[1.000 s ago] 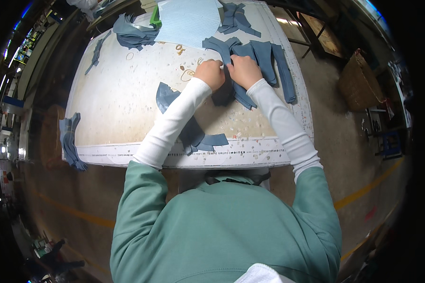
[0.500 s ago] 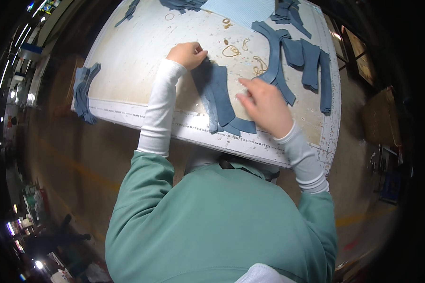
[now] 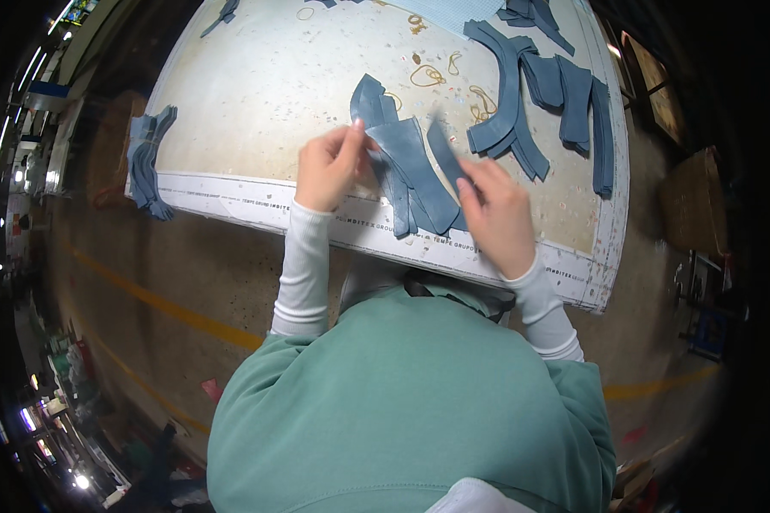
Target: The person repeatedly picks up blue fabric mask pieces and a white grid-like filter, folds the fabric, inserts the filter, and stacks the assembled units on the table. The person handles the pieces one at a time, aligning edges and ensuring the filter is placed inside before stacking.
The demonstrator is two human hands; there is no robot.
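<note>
My left hand [image 3: 329, 169] is closed, with thumb and forefinger pinched at the corner of a blue cut piece of leather-like material [image 3: 399, 141]. That piece lies over several similar blue pieces [image 3: 393, 192], fanned out near the table's front edge. Another piece [image 3: 366, 96] points away from me, just beyond my left fingertips. In my right hand [image 3: 498, 218], a narrow blue strip [image 3: 445, 152] stands up from between thumb and fingers, its tip smeared by motion. The strip is to the right of the fanned pieces.
Bundled blue pieces [image 3: 147, 162] lie at the table's left edge. Curved blue strips [image 3: 509, 85] and straighter stacks [image 3: 576, 103] lie to the right. Loose rubber bands [image 3: 428, 77] and scraps dot the white table [image 3: 257, 111]. A light-blue sheet [image 3: 445, 15] is at the far side.
My left hand has drawn back toward me and pinches a piece's corner. My right hand, bare before, now holds a blue strip. The pieces between my hands have shifted and spread.
</note>
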